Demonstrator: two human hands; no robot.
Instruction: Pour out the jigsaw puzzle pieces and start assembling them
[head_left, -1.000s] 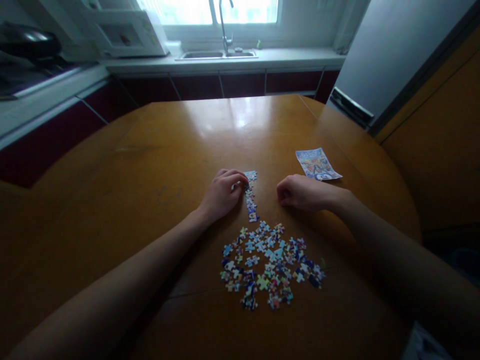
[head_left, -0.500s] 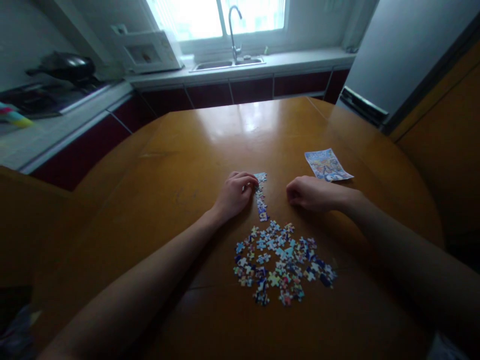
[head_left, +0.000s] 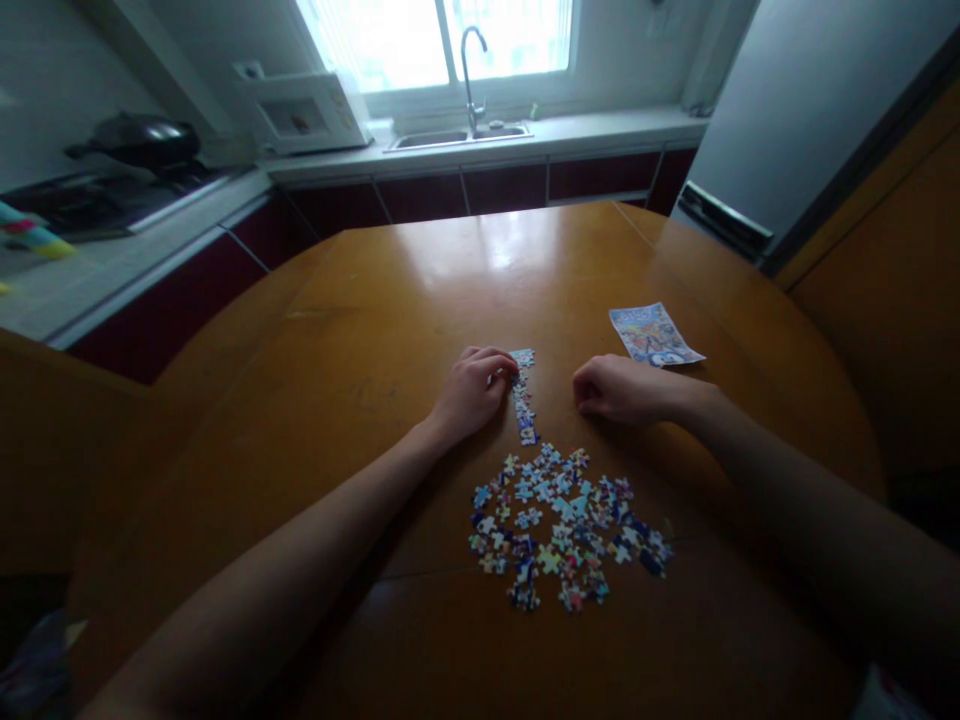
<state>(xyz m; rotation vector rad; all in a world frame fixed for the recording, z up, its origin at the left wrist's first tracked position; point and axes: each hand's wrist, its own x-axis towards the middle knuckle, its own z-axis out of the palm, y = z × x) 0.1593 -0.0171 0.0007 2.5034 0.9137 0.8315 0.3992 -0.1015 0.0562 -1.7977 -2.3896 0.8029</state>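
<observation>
A narrow strip of joined jigsaw pieces (head_left: 524,408) lies upright in the view, near the middle of the table. At its upper left edge, my left hand (head_left: 477,383) is bent, with thumb and fingertips closed against the strip. My right hand (head_left: 611,388) rests on the table to the right of the strip, apart from it. Its fingers are curled into a fist, and whatever they may hold is hidden. Just nearer to me than the strip is a spread of loose jigsaw pieces (head_left: 562,507) in blue, white, yellow and red.
A printed picture sheet (head_left: 654,334) lies beyond my right hand on the wooden table (head_left: 390,300). Behind the table are a counter with a sink (head_left: 431,139), a microwave (head_left: 304,115) and a wok (head_left: 142,140) on the stove. A fridge (head_left: 795,110) stands at right.
The view has shifted very slightly, so the scene sits a little lower. Both hands, the strip and the loose pieces stay in place.
</observation>
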